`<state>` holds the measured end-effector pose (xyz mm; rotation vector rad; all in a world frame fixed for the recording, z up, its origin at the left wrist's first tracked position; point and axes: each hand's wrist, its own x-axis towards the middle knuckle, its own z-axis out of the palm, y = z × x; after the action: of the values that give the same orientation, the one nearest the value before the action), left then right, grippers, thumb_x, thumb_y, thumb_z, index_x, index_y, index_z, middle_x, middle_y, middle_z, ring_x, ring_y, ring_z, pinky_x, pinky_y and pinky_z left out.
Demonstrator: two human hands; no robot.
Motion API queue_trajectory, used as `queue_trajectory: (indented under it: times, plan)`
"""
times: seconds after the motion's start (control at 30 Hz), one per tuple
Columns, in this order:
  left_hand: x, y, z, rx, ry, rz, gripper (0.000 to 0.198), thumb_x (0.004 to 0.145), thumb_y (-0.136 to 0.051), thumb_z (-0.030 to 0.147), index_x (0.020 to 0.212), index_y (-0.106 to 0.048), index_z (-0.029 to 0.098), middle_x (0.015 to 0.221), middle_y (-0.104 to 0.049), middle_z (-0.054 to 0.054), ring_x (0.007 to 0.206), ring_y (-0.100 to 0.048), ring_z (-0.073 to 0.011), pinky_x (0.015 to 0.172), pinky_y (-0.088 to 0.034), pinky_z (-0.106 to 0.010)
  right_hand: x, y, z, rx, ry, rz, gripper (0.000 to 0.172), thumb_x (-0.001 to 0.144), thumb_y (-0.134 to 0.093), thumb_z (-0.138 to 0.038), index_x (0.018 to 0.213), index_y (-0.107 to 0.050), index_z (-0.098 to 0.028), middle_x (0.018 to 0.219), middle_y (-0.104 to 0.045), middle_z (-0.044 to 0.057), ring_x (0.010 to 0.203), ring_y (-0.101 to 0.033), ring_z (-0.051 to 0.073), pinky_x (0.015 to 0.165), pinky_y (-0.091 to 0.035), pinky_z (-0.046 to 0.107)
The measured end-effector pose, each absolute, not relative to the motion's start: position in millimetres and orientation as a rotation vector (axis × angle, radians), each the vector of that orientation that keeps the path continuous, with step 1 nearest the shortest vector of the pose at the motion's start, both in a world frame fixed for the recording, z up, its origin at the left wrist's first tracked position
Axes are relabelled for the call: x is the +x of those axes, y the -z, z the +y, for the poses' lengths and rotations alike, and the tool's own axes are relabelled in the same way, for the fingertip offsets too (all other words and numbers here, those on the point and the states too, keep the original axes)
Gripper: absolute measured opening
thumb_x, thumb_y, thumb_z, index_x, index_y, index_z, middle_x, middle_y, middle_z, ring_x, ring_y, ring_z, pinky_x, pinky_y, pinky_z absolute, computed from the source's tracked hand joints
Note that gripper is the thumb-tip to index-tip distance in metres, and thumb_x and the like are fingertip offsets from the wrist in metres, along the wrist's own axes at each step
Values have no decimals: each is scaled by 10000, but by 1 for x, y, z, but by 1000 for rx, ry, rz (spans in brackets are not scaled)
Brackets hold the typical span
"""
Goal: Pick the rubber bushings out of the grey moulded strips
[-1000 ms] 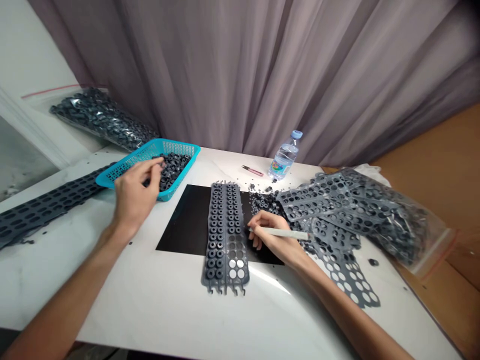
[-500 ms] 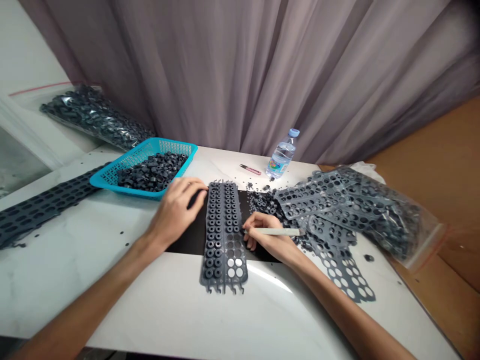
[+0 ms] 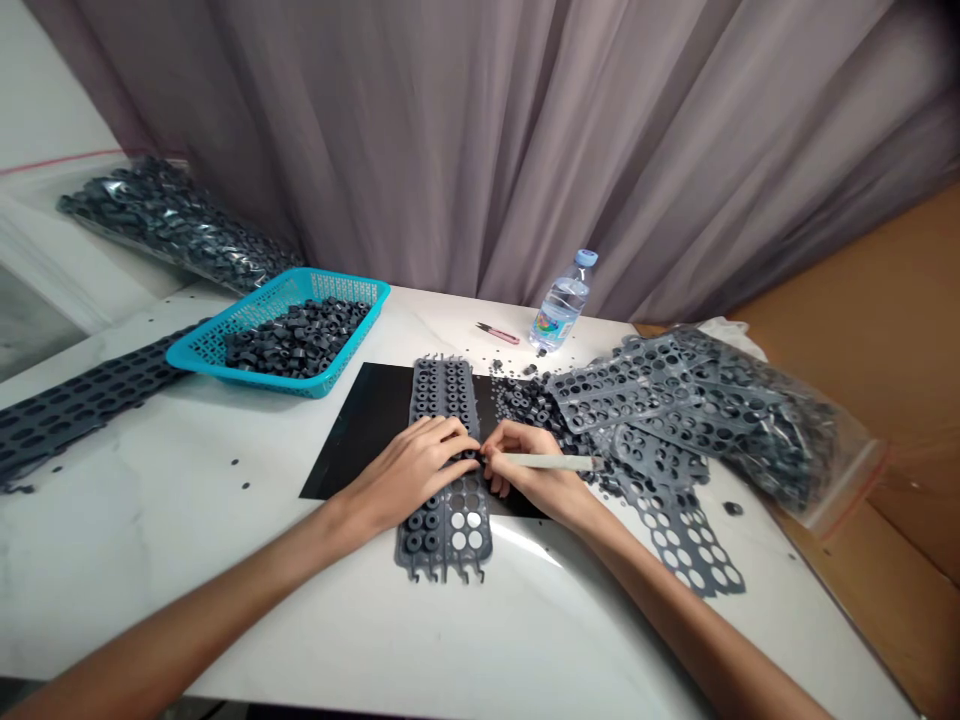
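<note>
A dark grey rubber sheet (image 3: 441,390) with rows of ring-shaped parts lies lengthwise across a black mat (image 3: 360,420); round holes show at its lower right. Over the sheet's middle lies my left hand (image 3: 420,462), its thumb and index finger closed together at the right edge on something small and dark that I cannot make out. My right hand (image 3: 529,465) is closed around a pale, flat-handled tool (image 3: 551,462), its fingertips meeting those of my left hand. The tool's tip is hidden between the fingers.
A blue basket (image 3: 322,386) of dark parts stands at left, before a filled bag (image 3: 180,225). Another sheet (image 3: 82,395) lies far left. Pink-handled snips (image 3: 498,333) and a water bottle (image 3: 559,308) stand behind. Punched sheets (image 3: 637,390), loose parts and a bag (image 3: 802,450) lie right.
My left hand has moved right and down from beside the basket onto the sheet, and its fingertips have closed beside my right hand. The view has shifted slightly.
</note>
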<state>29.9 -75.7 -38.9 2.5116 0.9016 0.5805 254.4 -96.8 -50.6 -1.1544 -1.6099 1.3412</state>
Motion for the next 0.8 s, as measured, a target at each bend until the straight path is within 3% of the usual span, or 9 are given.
queue_trajectory:
  times: [0.17,0.33,0.53,0.8]
  plan:
    - [35,36,-79,2335,-822,938,265,1081,-454,299,1025,-701,220,1059,-679,-71,1008,-615,-248,980,-440,-406,252,50,-101,-1200,-1211,-1690,22,877,-599,-208,856,-602,-202,664,-648,-29,552,-612,112,521,-486,202]
    - [16,25,-56,1514,-1253,1005,197,975,-670,397,1042,-705,215,1060,-684,-39,1017,-634,-200,961,-490,-314,252,55,-100,-1202,-1269,-1610,19,852,-604,-188,864,-617,-198,704,-667,-20,554,-623,110,512,-492,202]
    - [1,28,-51,990,-1011,824,188,942,-746,299,1085,-747,177,1213,-734,-82,1227,-649,-202,1165,-439,-316,255,57,-95,-1138,-1388,-1450,67,911,-604,-259,918,-605,-193,714,-696,-6,538,-662,128,515,-545,234]
    - [8,35,-66,990,-776,757,268,989,-691,322,1192,-753,158,1280,-746,-138,1311,-644,-264,1220,-423,-370,252,49,-98,-1120,-1401,-1442,182,947,-652,-364,941,-619,-185,765,-736,32,580,-701,149,515,-559,241]
